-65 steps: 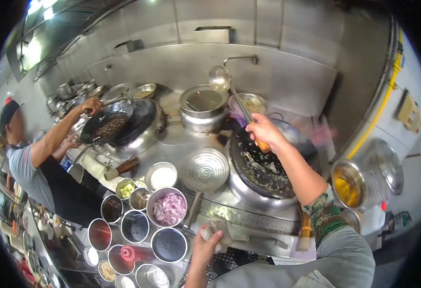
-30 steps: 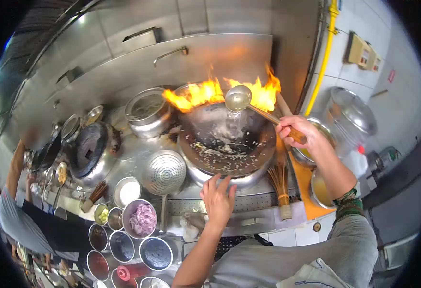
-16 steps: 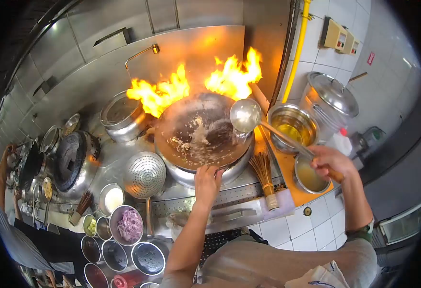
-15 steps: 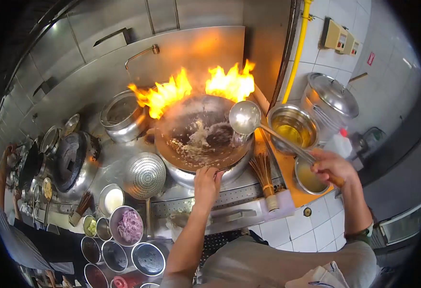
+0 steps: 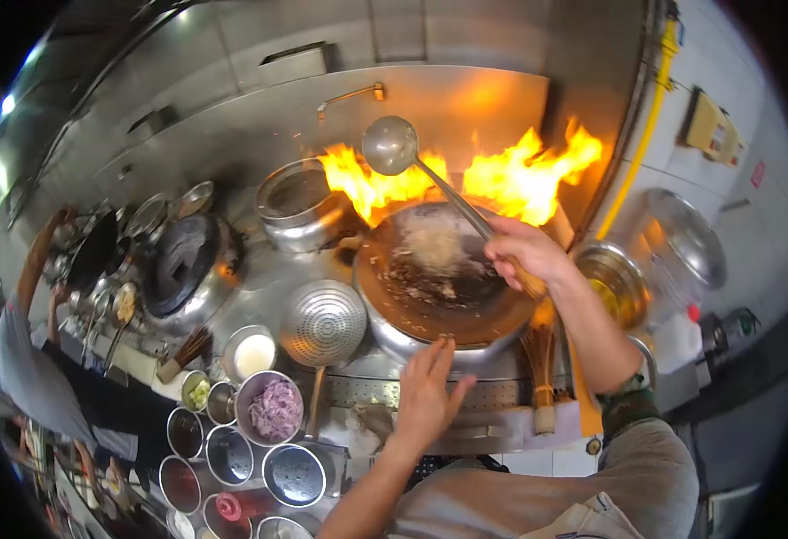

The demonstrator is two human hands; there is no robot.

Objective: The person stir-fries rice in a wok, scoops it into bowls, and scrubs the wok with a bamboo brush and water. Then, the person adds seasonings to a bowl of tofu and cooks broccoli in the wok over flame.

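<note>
My right hand (image 5: 531,255) is wrapped round the wooden-ended handle of a steel ladle (image 5: 390,145). The ladle's bowl is raised up and to the left, in front of the flames (image 5: 538,175) behind the wok. Below it sits a large wok (image 5: 488,314) on the burner, with a blurred clump of pale chopped food (image 5: 436,247) in it and bits scattered on its dark inside. At the wok's front rim, my left hand (image 5: 425,391) has its fingers stretched out and thumb spread, fingertips right by the edge.
Left of the wok are a perforated strainer (image 5: 324,322) and a lidded pot (image 5: 300,202). Bowls nearby hold sliced purple onion (image 5: 275,410) and a white substance (image 5: 255,356). A bamboo brush (image 5: 542,368) and an oil pot (image 5: 623,278) stand right. Another person (image 5: 44,359) works at far left.
The ladle has swung up and left from the wok's right side. My left hand has let go of the wok's front edge and opened. The view has turned left.
</note>
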